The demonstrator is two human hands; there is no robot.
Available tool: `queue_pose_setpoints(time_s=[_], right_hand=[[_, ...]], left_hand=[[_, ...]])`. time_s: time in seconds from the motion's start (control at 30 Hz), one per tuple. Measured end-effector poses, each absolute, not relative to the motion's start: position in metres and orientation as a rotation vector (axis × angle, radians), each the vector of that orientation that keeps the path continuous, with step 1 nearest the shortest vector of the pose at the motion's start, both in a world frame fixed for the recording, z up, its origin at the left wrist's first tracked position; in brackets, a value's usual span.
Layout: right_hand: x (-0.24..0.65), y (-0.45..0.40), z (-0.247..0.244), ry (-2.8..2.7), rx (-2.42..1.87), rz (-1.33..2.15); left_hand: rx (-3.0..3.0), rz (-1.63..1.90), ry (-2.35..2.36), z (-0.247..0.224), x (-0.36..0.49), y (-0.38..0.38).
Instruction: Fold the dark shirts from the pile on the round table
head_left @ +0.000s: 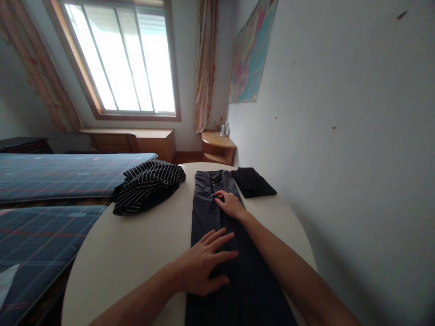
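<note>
A pair of dark trousers [207, 217] lies lengthwise on the round white table [146, 253], its waistband with several round buttons or eyelets at the far end. My left hand [207, 260] is over the near part of the trousers, fingers spread, holding nothing. Farther up, my right hand [231, 204] rests on the trousers just below the button row, its fingers slightly curled. Whether it pinches any cloth I cannot make out. The near end of the trousers runs out of view at the bottom.
A crumpled black-and-white striped garment [149, 181] lies at the table's left. A folded black cloth [254, 182] is at the far right, near the white wall [356, 149]. Beds with blue plaid mattresses [68, 176] stand to the left. Behind is a wooden corner shelf [219, 141].
</note>
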State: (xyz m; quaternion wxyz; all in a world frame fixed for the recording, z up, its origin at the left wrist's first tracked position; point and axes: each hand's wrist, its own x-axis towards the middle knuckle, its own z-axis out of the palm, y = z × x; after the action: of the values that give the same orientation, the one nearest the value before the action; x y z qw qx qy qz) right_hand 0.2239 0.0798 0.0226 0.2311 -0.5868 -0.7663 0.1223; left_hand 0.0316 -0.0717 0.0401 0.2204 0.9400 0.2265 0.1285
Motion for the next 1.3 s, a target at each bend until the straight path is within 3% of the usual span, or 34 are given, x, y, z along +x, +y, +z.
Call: queue_pose_setpoints(time_s=[0.4, 0.57, 0.73, 1.0, 1.3], right_hand=[[0.217, 0.101, 0.026, -2.132, -1.78, 0.304], [0.216, 0.113, 0.029, -2.147, -1.772, 0.299], [0.201, 0.145, 0.036, -2.136, -1.653, 0.235], [0.155, 0.2, 0.05, -2.355, -1.485, -0.037], [0.122, 0.234, 0.042, -2.385, -1.694, 0.001]], left_hand=[[2.609, 0.131, 0.696, 0.045, 0.036, -0.08], [2.614, 0.374, 0.962, 0.047, 0.029, -0.032], [2.638, 0.628, 1.389, 0.02, 0.017, 0.027], [2.571, 0.514, 1.533, -0.001, 0.012, 0.037], [2.541, 0.436, 1.553, 0.007, 0.014, 0.036]])
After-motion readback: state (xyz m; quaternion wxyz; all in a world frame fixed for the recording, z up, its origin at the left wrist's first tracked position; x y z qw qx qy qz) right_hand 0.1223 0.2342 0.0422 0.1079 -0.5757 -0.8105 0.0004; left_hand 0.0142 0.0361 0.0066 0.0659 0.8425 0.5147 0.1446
